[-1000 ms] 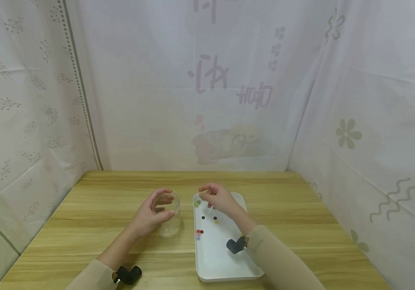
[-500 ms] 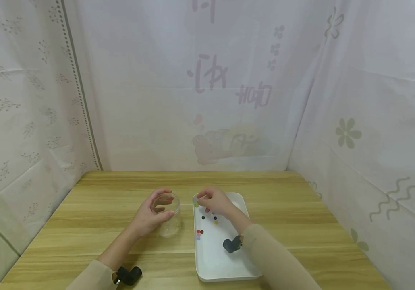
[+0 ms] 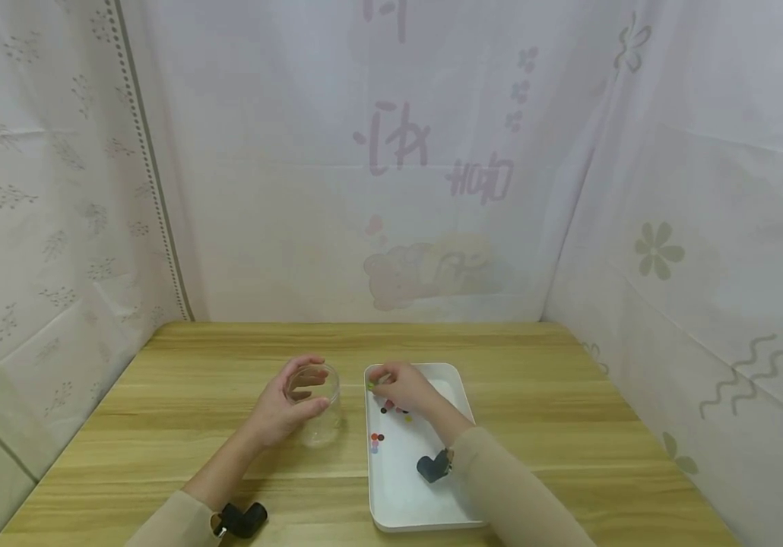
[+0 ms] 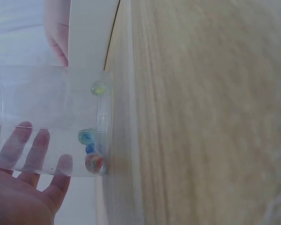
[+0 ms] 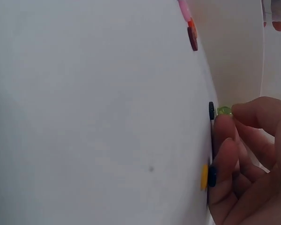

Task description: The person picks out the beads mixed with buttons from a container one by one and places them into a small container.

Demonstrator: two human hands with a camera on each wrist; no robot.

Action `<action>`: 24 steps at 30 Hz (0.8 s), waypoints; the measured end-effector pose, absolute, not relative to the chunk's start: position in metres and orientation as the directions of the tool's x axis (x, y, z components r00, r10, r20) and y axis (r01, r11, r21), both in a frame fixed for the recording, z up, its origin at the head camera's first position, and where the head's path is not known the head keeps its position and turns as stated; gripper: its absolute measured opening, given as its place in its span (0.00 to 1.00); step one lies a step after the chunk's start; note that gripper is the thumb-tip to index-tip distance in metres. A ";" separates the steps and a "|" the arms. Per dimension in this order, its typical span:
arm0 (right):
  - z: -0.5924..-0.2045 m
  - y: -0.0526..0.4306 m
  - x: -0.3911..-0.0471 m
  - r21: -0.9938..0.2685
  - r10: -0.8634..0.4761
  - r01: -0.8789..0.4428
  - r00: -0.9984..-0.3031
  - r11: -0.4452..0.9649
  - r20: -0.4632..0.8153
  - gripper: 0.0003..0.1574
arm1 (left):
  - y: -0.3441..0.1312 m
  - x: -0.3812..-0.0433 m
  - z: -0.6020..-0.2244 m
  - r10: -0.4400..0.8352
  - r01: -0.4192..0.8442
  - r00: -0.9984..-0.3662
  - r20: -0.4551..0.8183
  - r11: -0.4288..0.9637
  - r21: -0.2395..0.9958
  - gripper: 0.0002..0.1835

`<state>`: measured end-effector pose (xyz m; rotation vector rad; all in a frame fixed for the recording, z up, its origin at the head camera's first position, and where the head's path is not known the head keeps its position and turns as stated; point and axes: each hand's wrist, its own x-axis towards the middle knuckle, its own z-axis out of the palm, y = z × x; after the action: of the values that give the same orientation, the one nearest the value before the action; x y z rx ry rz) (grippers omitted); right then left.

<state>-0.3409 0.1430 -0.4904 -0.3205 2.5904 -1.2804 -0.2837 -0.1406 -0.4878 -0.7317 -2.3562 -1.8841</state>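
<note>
My left hand (image 3: 280, 408) grips a clear jar (image 3: 321, 434) standing on the table, its fingers and thumb curled round the upper wall. Several glass marbles lie at the jar's bottom in the left wrist view, among them a yellow-green marble (image 4: 98, 88) and a red-orange marble (image 4: 94, 163). Over the far left corner of a white tray (image 3: 419, 490) is my right hand (image 3: 408, 389). Its thumb and index finger pinch a translucent green marble (image 5: 224, 111), low beside the tray wall. The other fingers are bent near the tray floor.
Small flat discs like buttons lie in the tray: a red one (image 3: 374, 437), a yellow one (image 5: 204, 177) and dark ones, including a dark disc (image 5: 211, 110) beside the fingertips. Patterned curtains (image 3: 282, 190) surround the wooden table (image 3: 227, 357).
My right hand has come down and slightly nearer, into the tray's far left corner, and its fingertips have closed on the green marble. The left hand and jar have stayed put.
</note>
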 end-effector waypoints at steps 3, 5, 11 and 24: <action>-0.492 0.142 -0.341 -0.803 -0.283 -0.086 -0.953 0.590 -0.106 0.15 | -0.141 -0.284 -0.488 0.334 0.375 -0.891 0.307 0.161 0.913 0.35; -0.494 0.142 -0.341 -0.805 -0.278 -0.088 -0.955 0.587 -0.099 0.14 | -0.141 -0.284 -0.488 0.331 0.372 -0.894 0.303 0.167 0.913 0.35; -0.495 0.142 -0.341 -0.808 -0.277 -0.097 -0.957 0.581 -0.085 0.13 | -0.141 -0.283 -0.488 0.331 0.382 -0.890 0.315 0.161 0.910 0.37; -0.497 0.141 -0.343 -0.808 -0.256 -0.077 -0.962 0.584 -0.093 0.09 | -0.141 -0.283 -0.488 0.329 0.374 -0.893 0.309 0.157 0.914 0.34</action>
<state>-0.3430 0.1407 -0.4971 -0.2779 2.6138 -1.3196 -0.2828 -0.1408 -0.4877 -0.7170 -2.3604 -1.8846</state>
